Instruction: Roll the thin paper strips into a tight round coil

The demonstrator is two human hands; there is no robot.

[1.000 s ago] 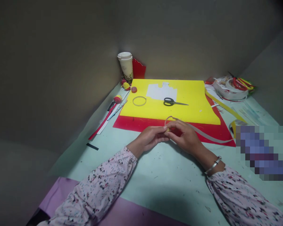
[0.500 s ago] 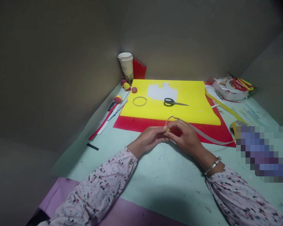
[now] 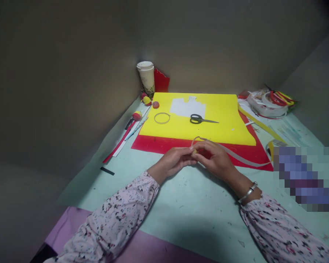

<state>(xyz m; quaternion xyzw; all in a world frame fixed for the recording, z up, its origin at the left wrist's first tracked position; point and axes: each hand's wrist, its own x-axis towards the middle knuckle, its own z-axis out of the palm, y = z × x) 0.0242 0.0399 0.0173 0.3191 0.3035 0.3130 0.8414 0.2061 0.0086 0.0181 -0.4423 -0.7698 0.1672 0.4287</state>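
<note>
My left hand (image 3: 178, 160) and my right hand (image 3: 214, 157) meet at the front edge of the red sheet (image 3: 159, 143). Between their fingertips is a small yellow piece (image 3: 195, 151), pinched from both sides. A thin pale strip (image 3: 242, 159) loops above the fingers and trails off behind my right hand to the right. On the yellow sheets (image 3: 222, 106) beyond lie black-handled scissors (image 3: 200, 119), a thin ring (image 3: 162, 118), a small red disc (image 3: 155, 105) and white paper (image 3: 185, 108).
A lidded paper cup (image 3: 146, 78) stands at the back left. Red and white strips (image 3: 123, 140) lie on the left. A plastic container (image 3: 268, 104) with coloured rolls is at the back right, and a yellow roll (image 3: 272, 148) nearer on the right.
The fingertips have shifted very slightly around the small yellow piece. Both hands keep nearly the same place, and the view has moved a little.
</note>
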